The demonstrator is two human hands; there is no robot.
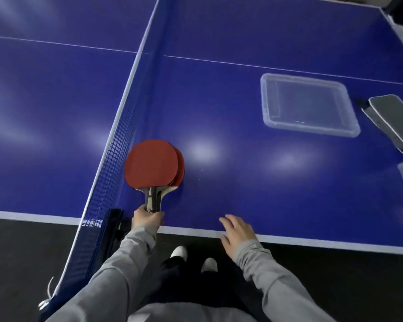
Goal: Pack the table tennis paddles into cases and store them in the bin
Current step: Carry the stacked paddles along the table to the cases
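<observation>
Paddles: two stacked, red faces up, handles gripped together in left hand, likely to carry both at once.
Right hand: empty, fingers loosely spread over table edge, free for a case.
Bin: clear, empty, far beyond right hand.
Cases: right of bin, well apart from paddles.
Net: just left of left hand.

head | looks steeply down and forward | near table edge, beside net
</observation>
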